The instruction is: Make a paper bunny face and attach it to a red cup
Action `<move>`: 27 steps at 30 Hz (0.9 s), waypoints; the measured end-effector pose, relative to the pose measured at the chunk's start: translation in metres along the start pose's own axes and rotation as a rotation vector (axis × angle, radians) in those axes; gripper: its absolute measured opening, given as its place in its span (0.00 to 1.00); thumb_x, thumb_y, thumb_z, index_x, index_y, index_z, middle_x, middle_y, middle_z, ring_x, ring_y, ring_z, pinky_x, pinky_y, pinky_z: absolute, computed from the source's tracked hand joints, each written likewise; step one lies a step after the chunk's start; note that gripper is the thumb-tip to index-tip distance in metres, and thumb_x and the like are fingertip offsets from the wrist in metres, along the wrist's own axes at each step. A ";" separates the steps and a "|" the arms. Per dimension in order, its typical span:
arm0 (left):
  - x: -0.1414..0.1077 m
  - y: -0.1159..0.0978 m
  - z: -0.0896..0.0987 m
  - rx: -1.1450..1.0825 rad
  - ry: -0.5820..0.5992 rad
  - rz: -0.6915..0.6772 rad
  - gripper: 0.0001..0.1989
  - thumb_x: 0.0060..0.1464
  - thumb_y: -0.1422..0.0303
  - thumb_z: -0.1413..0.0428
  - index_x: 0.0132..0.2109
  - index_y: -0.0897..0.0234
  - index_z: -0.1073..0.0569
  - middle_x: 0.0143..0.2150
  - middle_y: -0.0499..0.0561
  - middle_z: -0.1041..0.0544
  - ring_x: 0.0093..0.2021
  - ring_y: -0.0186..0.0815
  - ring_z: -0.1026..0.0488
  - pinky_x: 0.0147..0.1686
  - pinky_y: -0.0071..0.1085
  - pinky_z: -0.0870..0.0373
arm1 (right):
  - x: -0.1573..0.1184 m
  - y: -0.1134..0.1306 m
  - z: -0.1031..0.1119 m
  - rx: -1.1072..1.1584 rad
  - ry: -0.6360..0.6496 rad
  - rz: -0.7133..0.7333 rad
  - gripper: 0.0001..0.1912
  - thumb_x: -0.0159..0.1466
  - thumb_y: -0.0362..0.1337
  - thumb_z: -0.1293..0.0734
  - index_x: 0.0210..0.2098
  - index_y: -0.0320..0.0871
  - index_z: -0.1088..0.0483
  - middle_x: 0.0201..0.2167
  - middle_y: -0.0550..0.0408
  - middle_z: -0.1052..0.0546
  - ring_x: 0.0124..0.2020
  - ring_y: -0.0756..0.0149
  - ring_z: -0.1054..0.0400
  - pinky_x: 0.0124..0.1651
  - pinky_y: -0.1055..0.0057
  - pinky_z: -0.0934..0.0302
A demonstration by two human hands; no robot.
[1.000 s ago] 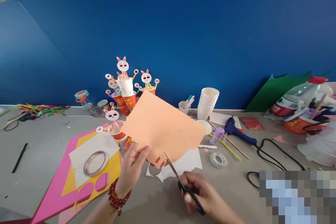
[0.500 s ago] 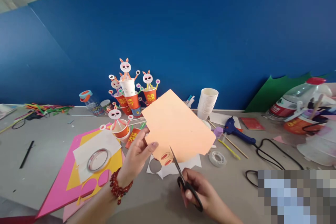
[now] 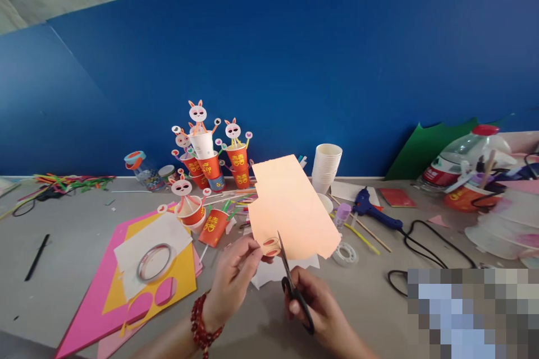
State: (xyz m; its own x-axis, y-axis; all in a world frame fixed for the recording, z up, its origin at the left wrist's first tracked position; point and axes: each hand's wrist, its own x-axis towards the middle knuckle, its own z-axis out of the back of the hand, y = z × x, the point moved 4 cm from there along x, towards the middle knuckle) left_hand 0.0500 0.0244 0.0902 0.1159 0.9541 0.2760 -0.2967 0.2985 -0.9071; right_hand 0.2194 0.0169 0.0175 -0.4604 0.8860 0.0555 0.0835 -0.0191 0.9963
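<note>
A peach sheet of paper (image 3: 290,202) is held up over the table, with two red-filled ovals (image 3: 271,245) drawn near its lower left corner. My left hand (image 3: 242,263) pinches that corner beside the ovals; a red bead bracelet (image 3: 202,320) circles the wrist. In my right hand (image 3: 314,297) are black-handled scissors (image 3: 290,277), their blades at the paper just right of the ovals. White paper (image 3: 269,275) lies beneath the sheet and is partly hidden by it.
Cups with paper rabbit figures (image 3: 204,146) stand at the back, beside a tipped red cup (image 3: 214,227). A tape roll (image 3: 154,262) rests on coloured paper (image 3: 96,286) at left. To the right are stacked white cups (image 3: 327,165), a blue glue gun (image 3: 374,210), its cord and a bottle (image 3: 458,160).
The peach sheet has turned, its top edge swinging right. My left hand has shifted down to the corner by the ovals. The scissors stay at the ovals' right side.
</note>
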 end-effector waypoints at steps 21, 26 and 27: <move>0.024 0.018 0.023 -0.016 0.017 -0.010 0.14 0.65 0.63 0.53 0.30 0.62 0.37 0.27 0.46 0.39 0.28 0.32 0.42 0.30 0.28 0.43 | -0.005 0.003 -0.002 0.216 0.282 -0.197 0.31 0.56 0.66 0.35 0.33 0.42 0.39 0.19 0.59 0.29 0.14 0.78 0.49 0.18 0.80 0.53; 0.023 0.043 0.017 -0.222 0.027 0.098 0.14 0.63 0.62 0.51 0.30 0.63 0.37 0.29 0.46 0.38 0.30 0.32 0.40 0.31 0.27 0.40 | -0.005 0.002 0.001 0.216 0.296 -0.224 0.30 0.57 0.65 0.35 0.32 0.42 0.39 0.18 0.60 0.29 0.13 0.79 0.50 0.16 0.81 0.54; 0.023 0.045 0.016 -0.267 0.052 0.113 0.13 0.62 0.61 0.50 0.31 0.63 0.36 0.30 0.47 0.36 0.32 0.32 0.38 0.33 0.27 0.38 | -0.006 0.001 0.001 0.224 0.299 -0.233 0.31 0.58 0.66 0.36 0.32 0.42 0.39 0.18 0.60 0.29 0.12 0.79 0.50 0.16 0.81 0.54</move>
State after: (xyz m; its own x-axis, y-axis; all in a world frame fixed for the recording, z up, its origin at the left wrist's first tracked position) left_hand 0.0244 0.0598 0.0603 0.1466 0.9764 0.1585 -0.0515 0.1676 -0.9845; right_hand 0.2230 0.0123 0.0178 -0.7226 0.6809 -0.1195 0.1215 0.2953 0.9476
